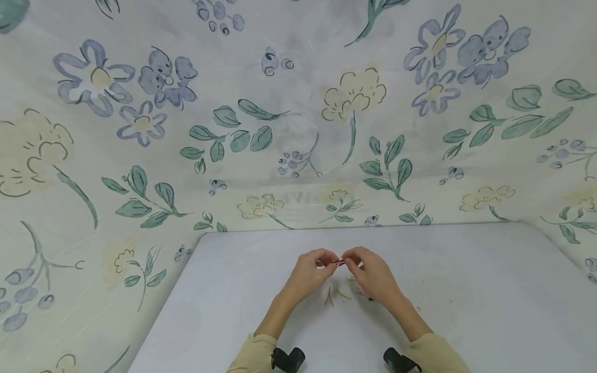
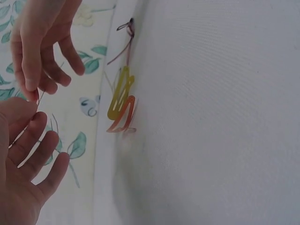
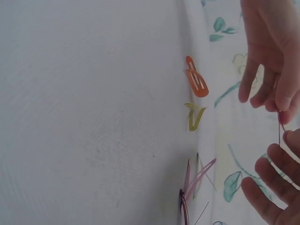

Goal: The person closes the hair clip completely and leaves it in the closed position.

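Both the left hand (image 1: 309,270) and right hand (image 1: 373,273), I saw remotely, pinched a reddish clip (image 1: 340,262) above the white table (image 1: 485,305).

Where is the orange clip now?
The orange clip lies on the table, left of centre in the left wrist view, just below the yellow clip.

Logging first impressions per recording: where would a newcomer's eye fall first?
Probably the blue-and-yellow floral backdrop, filling the head view's upper part. Then the left hand and right hand, pinching a thin reddish clip above the white tabletop, where a slotted orange clip and a looped yellow-green clip lie.
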A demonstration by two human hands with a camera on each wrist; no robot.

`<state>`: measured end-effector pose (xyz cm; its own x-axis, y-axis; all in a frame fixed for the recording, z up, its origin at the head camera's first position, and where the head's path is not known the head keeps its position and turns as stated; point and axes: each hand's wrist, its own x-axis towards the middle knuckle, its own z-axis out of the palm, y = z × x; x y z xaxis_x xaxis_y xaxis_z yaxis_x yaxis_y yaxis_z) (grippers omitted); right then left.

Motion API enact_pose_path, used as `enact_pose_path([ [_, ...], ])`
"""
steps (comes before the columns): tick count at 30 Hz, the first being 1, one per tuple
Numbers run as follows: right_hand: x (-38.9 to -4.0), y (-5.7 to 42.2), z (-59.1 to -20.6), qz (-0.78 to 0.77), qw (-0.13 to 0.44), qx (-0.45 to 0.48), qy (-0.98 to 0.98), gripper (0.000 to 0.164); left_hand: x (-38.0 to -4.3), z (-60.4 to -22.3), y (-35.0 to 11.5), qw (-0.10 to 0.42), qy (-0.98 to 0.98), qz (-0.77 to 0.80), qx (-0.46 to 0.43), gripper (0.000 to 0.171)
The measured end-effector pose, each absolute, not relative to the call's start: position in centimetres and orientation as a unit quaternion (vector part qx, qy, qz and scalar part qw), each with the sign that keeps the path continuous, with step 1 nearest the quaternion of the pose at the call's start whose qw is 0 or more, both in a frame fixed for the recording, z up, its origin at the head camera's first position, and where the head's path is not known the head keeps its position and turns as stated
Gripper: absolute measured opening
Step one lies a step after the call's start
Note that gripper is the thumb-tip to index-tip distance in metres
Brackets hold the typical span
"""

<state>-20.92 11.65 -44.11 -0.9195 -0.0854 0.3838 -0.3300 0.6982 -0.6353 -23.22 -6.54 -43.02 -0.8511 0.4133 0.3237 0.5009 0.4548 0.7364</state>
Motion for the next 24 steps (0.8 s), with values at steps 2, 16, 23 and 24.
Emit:
enact_pose_path([
  [2, -20.9, 11.7, -44.2, 0.376, 0.163, 0.114, -0.905, 0.011, -23.2, -43.1, -6.5, 0.042, -0.851, -0.449, -0.271, 0.011],
  [16, -20.9, 11.7, -44.5, 0.425, 0.141, 0.095, -0.889, 0.009, -23.3, -43.9, -6.3, 0.072, -0.845, -0.468, -0.251, 0.01],
  [23, -20.7, 11.7, -44.9, 0.434, 0.132, 0.096, -0.886, 0.013, -23.2, -44.7, -6.0, 0.105, -0.83, -0.497, -0.232, 0.006],
  [24, -20.7, 11.7, -44.9, 0.433, 0.131, 0.096, -0.887, 0.014, -23.1, -44.8, -6.0, 0.105, -0.828, -0.5, -0.229, 0.006],
])
